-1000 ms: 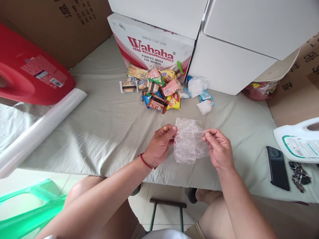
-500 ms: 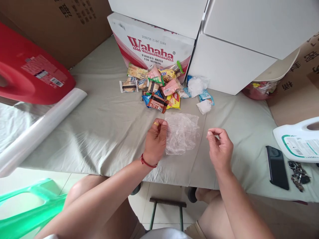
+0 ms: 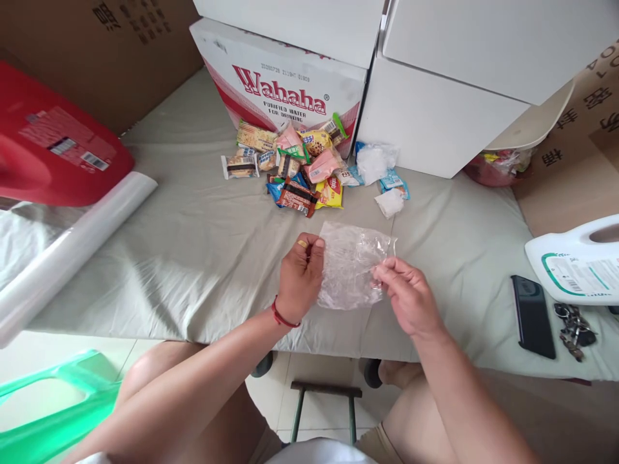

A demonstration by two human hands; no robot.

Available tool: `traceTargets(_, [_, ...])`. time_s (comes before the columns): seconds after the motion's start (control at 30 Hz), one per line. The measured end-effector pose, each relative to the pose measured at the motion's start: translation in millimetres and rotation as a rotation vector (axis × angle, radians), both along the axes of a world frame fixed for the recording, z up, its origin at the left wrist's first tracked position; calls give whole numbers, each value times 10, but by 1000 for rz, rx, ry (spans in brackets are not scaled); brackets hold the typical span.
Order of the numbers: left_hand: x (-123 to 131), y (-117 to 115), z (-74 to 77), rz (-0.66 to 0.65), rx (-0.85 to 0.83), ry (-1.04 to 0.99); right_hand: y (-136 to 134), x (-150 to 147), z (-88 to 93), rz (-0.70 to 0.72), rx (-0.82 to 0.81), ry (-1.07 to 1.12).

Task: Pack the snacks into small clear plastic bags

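Note:
A crinkled, clear plastic bag [image 3: 351, 267] is stretched between my hands, low over the cloth-covered surface. My left hand [image 3: 302, 274], with a ring and a red cord at the wrist, pinches its left edge. At the right side of the bag, my right hand [image 3: 410, 293] is closed with thumb and fingertips on the film. Beyond the bag lies a pile of wrapped snacks [image 3: 297, 164] in several colours, with a brown packet [image 3: 296, 197] at its near side. White and blue packets [image 3: 374, 164] lie to the right of the pile.
Behind the snacks stands a Wahaha carton [image 3: 285, 84] beside white boxes [image 3: 435, 116]. On the left are a red jug [image 3: 58, 142] and a plastic film roll [image 3: 77, 251]. A phone [image 3: 532, 316], keys [image 3: 575, 330] and a white bottle [image 3: 580, 261] lie at the right.
My right hand has moved left and taken hold of the bag's right side. The bag is spread slightly wider. My left hand keeps its pinch, and the view has shifted a little.

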State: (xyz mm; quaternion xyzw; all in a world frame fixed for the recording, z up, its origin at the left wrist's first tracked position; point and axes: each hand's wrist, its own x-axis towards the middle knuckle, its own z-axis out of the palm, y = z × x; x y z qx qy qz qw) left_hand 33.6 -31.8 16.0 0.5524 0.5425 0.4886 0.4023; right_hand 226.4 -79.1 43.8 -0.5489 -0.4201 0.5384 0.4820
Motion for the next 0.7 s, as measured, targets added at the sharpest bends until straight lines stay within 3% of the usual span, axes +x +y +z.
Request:
traceTargets(0.1, [-19, 95, -27, 0, -137, -108, 74, 149, 90, -40, -58, 184])
traceTargets(0.17, [-24, 107, -20, 83, -101, -63, 78, 154, 103, -101, 0, 168])
traceTargets(0.27, [-30, 53, 44, 103, -10, -1, 9, 55, 72, -176, 236, -116])
traceTargets(0.43, [-2, -86, 168, -402, -158, -211, -141, -185, -25, -49, 674, -842])
traceTargets(0.5, [31, -118, 175, -497, -223, -288, -164, -257, -82, -6, 767, -1009])
traceTargets(0.57, [64, -135, 159, -510, -270, -342, -169, -311, -136, 14, 782, -1100])
traceTargets(0.7, [108, -143, 92, -382, -389, -452, -180, -384, -170, 125, 686, -1146])
